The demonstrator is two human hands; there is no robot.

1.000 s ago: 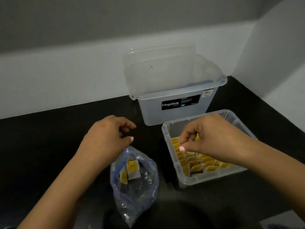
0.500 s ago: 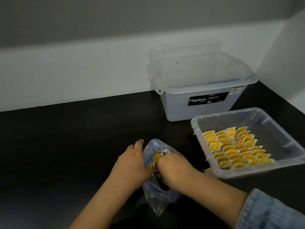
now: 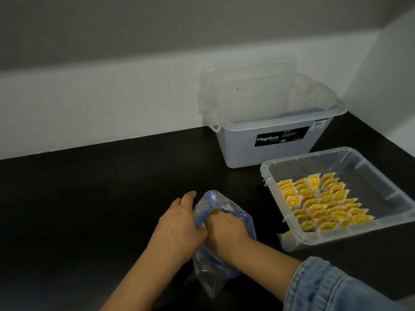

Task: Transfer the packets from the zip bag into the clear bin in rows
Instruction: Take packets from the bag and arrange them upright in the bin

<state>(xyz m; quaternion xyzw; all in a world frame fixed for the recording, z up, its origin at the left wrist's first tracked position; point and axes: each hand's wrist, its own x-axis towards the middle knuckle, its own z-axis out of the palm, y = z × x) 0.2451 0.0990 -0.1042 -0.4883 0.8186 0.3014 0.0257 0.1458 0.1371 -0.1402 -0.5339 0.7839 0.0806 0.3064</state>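
Holding the crumpled blue-tinted plastic zip bag [image 3: 215,250] mouth wide, the left hand [image 3: 179,227] grips its rim; the right hand [image 3: 226,230] reaches inside, fingers hidden, to pinch one yellow packet [image 3: 216,212] cleanly.

Crinkled glossy plastic zip bag [image 3: 208,265], clear plastic bin [image 3: 381,176], matt black counter [image 3: 89,198].

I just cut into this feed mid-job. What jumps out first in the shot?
The rows of yellow packets filling the near part of the shallow clear bin at right stand out against the black counter. At bottom centre, the left hand holds the zip bag while the right hand reaches into its mouth. Behind the bin sits a taller Megabox tub.
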